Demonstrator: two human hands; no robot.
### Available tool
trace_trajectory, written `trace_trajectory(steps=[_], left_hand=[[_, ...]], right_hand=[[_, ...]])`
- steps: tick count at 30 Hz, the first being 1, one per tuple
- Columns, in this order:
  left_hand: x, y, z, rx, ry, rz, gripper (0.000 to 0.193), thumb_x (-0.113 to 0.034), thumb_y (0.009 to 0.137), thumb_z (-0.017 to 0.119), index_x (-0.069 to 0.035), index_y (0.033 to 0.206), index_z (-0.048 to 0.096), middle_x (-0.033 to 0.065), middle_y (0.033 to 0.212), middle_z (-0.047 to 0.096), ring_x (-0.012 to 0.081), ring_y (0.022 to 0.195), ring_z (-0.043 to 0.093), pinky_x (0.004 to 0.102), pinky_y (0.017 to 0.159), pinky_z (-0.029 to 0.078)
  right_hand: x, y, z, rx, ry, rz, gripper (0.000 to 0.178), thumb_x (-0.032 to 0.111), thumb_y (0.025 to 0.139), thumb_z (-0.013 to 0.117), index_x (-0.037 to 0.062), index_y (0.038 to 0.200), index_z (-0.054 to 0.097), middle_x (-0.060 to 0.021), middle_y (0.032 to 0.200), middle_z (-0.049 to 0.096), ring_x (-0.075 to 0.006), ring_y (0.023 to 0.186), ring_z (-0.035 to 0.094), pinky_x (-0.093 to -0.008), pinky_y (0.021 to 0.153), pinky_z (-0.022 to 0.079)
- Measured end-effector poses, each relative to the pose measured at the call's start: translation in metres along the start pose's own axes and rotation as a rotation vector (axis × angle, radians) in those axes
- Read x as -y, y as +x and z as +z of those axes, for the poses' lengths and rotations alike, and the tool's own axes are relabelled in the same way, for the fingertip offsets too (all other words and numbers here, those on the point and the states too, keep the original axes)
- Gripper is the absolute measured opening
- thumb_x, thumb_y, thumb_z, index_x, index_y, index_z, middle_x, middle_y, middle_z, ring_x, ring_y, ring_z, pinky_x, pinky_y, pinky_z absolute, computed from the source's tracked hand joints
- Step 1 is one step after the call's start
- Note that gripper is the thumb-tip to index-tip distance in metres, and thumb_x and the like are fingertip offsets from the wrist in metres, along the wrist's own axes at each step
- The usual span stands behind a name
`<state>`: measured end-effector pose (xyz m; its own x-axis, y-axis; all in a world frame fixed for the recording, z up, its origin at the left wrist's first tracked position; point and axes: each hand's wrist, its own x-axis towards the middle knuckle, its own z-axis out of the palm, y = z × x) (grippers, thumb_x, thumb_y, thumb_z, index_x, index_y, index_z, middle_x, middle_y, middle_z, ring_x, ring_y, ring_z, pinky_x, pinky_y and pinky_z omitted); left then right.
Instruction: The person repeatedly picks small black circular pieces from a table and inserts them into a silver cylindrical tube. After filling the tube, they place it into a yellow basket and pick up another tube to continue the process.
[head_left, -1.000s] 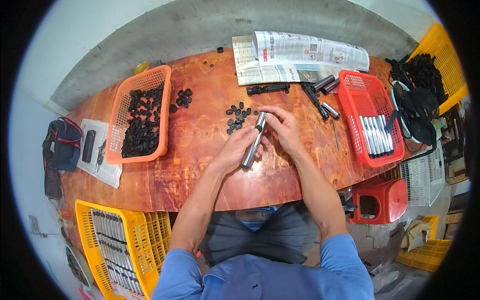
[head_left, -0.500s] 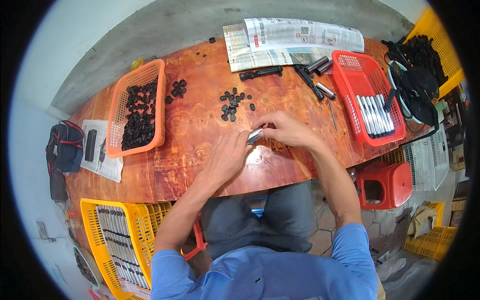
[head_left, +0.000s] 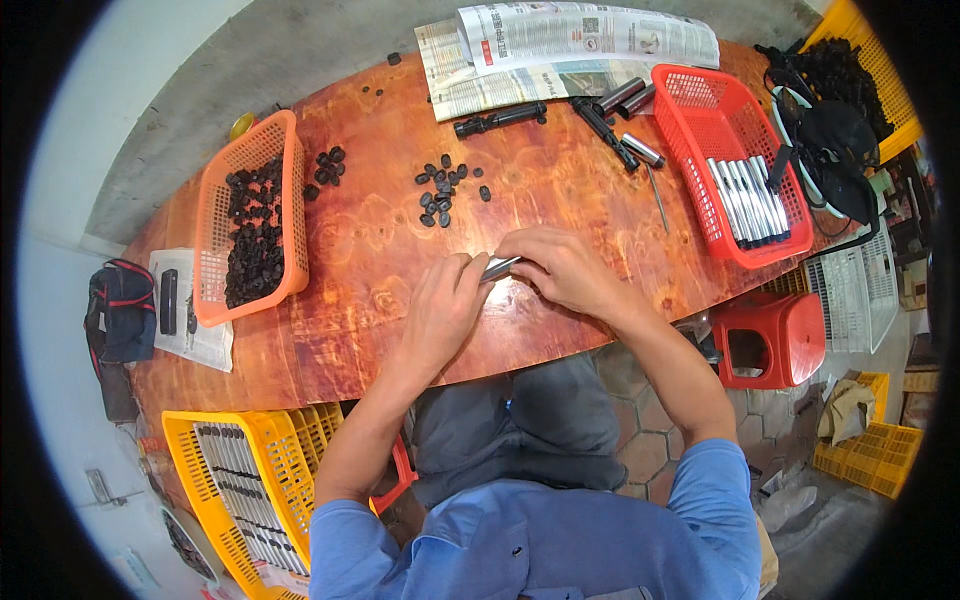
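A short shiny silver metal tube (head_left: pixel 497 268) lies slantwise between my two hands, just above the near part of the table. My left hand (head_left: pixel 442 302) is closed round its left end. At the other end, my right hand (head_left: pixel 556 268) grips it with thumb and curled fingers. Whether a small part is pinched at that end is hidden by the fingers. Beyond my hands, several small black oval plugs (head_left: pixel 443 186) are scattered on the wooden table (head_left: pixel 370 320).
At left stands an orange basket (head_left: pixel 204 255) of black plugs; at right, a red basket (head_left: pixel 690 150) holds silver tubes. Black rods (head_left: pixel 500 119), loose tubes (head_left: pixel 642 150), a thin metal rod (head_left: pixel 657 200) and newspapers (head_left: pixel 590 40) lie behind. A yellow crate (head_left: pixel 290 455) of tubes is lower left.
The whole view has shifted slightly. My right fingers have curled further over the tube's right end, and the tube lies a little flatter. Both hands still hold it.
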<state>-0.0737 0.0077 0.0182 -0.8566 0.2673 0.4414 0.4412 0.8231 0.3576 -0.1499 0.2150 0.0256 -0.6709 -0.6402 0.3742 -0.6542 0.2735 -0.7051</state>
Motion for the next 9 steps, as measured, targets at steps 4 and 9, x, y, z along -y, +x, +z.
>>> trace_trajectory(steps=[4, 9], left_hand=[[0.001, -0.002, 0.001, 0.008, -0.039, -0.01, 0.045, -0.007, 0.079, 0.08, -0.002, 0.121, 0.064, 0.016, 0.105, 0.063, 0.0343, 0.095, 0.063, 0.0422, 0.082, 0.053], [0.001, 0.001, -0.004, 0.112, -0.047, -0.059, 0.043, -0.007, 0.081, 0.079, -0.004, 0.122, 0.065, 0.0161, 0.106, 0.063, 0.0343, 0.097, 0.064, 0.0416, 0.086, 0.052]], right_hand=[[-0.004, -0.007, 0.006, -0.069, -0.096, -0.071, 0.021, 0.005, 0.085, 0.071, 0.002, 0.105, 0.07, -0.0118, 0.106, 0.072, -0.0329, 0.098, 0.068, -0.0408, 0.085, 0.053], [-0.006, -0.014, 0.014, -0.142, -0.139, -0.082, 0.022, 0.004, 0.085, 0.07, 0.0036, 0.106, 0.07, -0.0105, 0.108, 0.072, -0.0318, 0.101, 0.068, -0.0412, 0.088, 0.053]])
